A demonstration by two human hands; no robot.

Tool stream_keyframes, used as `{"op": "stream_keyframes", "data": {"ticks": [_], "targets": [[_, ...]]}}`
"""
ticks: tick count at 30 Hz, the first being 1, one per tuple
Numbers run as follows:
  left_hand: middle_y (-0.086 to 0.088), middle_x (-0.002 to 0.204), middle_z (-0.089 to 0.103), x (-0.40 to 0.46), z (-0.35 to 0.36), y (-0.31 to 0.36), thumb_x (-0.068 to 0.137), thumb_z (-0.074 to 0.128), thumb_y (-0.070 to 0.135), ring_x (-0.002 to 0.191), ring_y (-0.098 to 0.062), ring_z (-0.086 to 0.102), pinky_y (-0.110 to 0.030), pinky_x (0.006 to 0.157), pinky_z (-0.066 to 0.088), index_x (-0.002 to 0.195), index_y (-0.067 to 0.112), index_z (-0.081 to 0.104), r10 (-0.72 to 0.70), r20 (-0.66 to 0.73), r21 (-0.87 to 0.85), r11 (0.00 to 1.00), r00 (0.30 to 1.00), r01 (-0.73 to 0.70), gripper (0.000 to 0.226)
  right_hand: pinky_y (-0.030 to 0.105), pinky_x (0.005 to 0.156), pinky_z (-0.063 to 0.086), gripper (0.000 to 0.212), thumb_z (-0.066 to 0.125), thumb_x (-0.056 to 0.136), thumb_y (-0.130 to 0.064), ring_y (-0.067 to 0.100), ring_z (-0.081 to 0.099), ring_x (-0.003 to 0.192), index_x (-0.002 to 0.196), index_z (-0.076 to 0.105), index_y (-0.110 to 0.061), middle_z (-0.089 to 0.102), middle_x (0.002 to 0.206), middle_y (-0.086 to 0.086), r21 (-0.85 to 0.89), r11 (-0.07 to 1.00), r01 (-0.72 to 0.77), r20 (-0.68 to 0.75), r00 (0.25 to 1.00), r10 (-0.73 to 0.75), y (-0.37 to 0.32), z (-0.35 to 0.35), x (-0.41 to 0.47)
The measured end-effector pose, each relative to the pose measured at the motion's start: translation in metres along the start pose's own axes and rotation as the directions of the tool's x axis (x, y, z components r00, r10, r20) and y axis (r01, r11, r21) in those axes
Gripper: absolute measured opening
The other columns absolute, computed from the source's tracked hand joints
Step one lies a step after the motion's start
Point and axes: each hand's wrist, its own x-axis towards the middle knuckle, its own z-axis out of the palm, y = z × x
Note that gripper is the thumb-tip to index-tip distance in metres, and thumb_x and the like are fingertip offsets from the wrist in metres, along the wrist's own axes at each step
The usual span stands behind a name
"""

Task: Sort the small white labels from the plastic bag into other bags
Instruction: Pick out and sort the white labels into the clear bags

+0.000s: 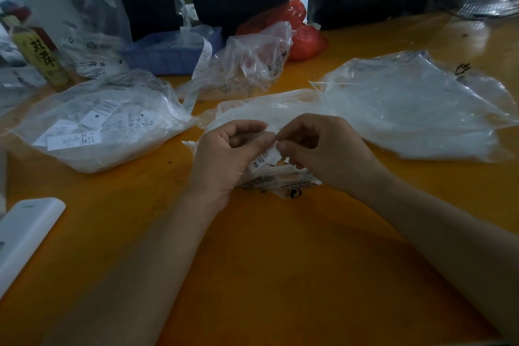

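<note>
Both hands curl over the orange surface (266, 247); left hand (224, 154) and right hand (323, 154) apparently pinch thin white labels (265, 159) above crinkled clear bag (280, 109).

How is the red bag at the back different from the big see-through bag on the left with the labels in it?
The red bag is coloured and hides its contents; the clear bag on the left shows white labels inside. The red bag sits bunched up at the table's far edge; the clear bag lies spread wide, nearer the person. Both are crinkly plastic, and no hand touches either.

left hand (224, 154) + right hand (323, 149) | pinching XS label (265, 159) (over central bag (280, 109))
</note>
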Motion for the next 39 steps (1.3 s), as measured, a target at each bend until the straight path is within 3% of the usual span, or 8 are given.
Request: {"op": "stream_keyframes", "data": {"ticks": [11, 14, 17, 21, 25, 31, 36, 39], "targets": [[0.005, 0.104, 0.079, 0.008, -0.019, 0.006, 0.090, 0.078, 0.005, 0.090, -0.012, 0.078, -0.026, 0.074, 0.064, 0.100, 0.039, 0.077, 0.158, -0.114, 0.129, 0.981, 0.981, -0.143, 0.036, 0.016, 0.065, 0.056, 0.010, 0.065, 0.099, -0.024, 0.005, 0.070, 0.071, 0.096, 0.073, -0.028, 0.075, 0.082, -0.015, 0.161, 0.985, -0.066, -0.100, 0.992, 0.082, 0.005, -0.013, 0.008], [-0.001, 0.130, 0.062, 0.019, -0.058, 0.014, 0.094, 0.072, 0.007, 0.089, -0.004, 0.068, -0.002, 0.077, 0.051, 0.105, 0.027, 0.075, 0.507, -0.335, 0.665, 0.724, 0.794, -0.182, 0.023, 0.019, 0.063, 0.056, 0.010, 0.063, 0.100, -0.023, 0.007, 0.070, 0.070, 0.096, 0.072, -0.027, 0.075, 0.082, -0.012, 0.190, 0.979, -0.070, -0.134, 0.986, 0.097, 0.005, -0.017, 0.010], [-0.014, 0.138, 0.055, 0.028, -0.113, 0.012, 0.099, 0.064, 0.004, 0.110, -0.021, 0.063, -0.005, 0.090, 0.045, 0.112, 0.009, 0.076, 0.620, -0.467, 0.829, 0.556, 0.630, 0.067, 0.019, 0.018, 0.063, 0.055, 0.011, 0.062, 0.101, -0.022, 0.007, 0.070, 0.070, 0.097, 0.071, -0.026, 0.075, 0.082, -0.012, 0.184, 0.981, -0.067, -0.141, 0.985, 0.094, 0.005, -0.018, 0.010], [-0.022, 0.136, 0.059, 0.038, -0.153, -0.006, 0.101, 0.059, 0.002, 0.120, -0.044, 0.057, -0.052, 0.106, 0.047, 0.120, -0.001, 0.074, 0.483, -0.524, 0.838, 0.439, 0.702, 0.324, 0.024, 0.018, 0.063, 0.055, 0.012, 0.059, 0.102, -0.021, 0.008, 0.069, 0.070, 0.099, 0.070, -0.025, 0.075, 0.082, -0.011, 0.180, 0.982, -0.064, -0.153, 0.984, 0.092, 0.004, -0.019, 0.010], [-0.012, 0.150, 0.042, 0.045, -0.153, -0.014, 0.107, 0.048, 0.038, 0.132, -0.041, 0.030, -0.058, 0.107, 0.029, 0.116, 0.004, 0.075, 0.381, -0.575, 0.816, 0.208, 0.724, 0.539, 0.044, 0.018, 0.062, 0.055, 0.013, 0.058, 0.103, -0.024, 0.006, 0.068, 0.070, 0.099, 0.070, -0.027, 0.074, 0.082, -0.012, 0.156, 0.985, -0.076, -0.163, 0.981, 0.101, 0.002, -0.022, 0.009], [-0.015, 0.154, 0.041, 0.054, -0.151, -0.014, 0.101, 0.005, 0.062, 0.140, -0.040, 0.024, -0.067, 0.114, 0.016, 0.143, 0.017, 0.055, 0.185, -0.617, 0.785, 0.217, 0.765, 0.580, 0.080, 0.021, 0.068, 0.047, 0.012, 0.057, 0.101, -0.027, 0.004, 0.060, 0.074, 0.097, 0.068, -0.023, 0.067, 0.084, -0.015, -0.290, 0.954, -0.073, -0.317, 0.948, -0.024, 0.000, -0.033, 0.012], [0.001, 0.171, 0.026, 0.054, -0.151, -0.017, 0.097, 0.000, 0.067, 0.151, -0.035, 0.013, -0.070, 0.116, 0.010, 0.159, 0.019, 0.039, 0.174, -0.602, 0.793, 0.238, 0.779, 0.560, 0.088, 0.043, 0.095, 0.045, 0.024, 0.053, 0.098, -0.005, 0.033, 0.060, 0.107, 0.117, 0.068, -0.007, 0.069, 0.116, 0.017, -0.730, 0.623, -0.279, -0.289, 0.953, 0.089, 0.016, -0.075, 0.020], [0.001, 0.174, 0.018, 0.054, -0.150, -0.016, 0.096, 0.001, 0.068, 0.155, -0.035, 0.004, -0.072, 0.117, 0.005, 0.161, 0.020, 0.036, 0.160, -0.604, 0.792, 0.236, 0.781, 0.564, 0.088, 0.038, 0.077, 0.049, 0.027, 0.056, 0.091, 0.006, 0.036, 0.065, 0.096, 0.112, 0.071, -0.003, 0.071, 0.108, 0.020, -0.796, 0.455, -0.400, -0.264, 0.905, 0.333, 0.031, -0.098, 0.021]]}}
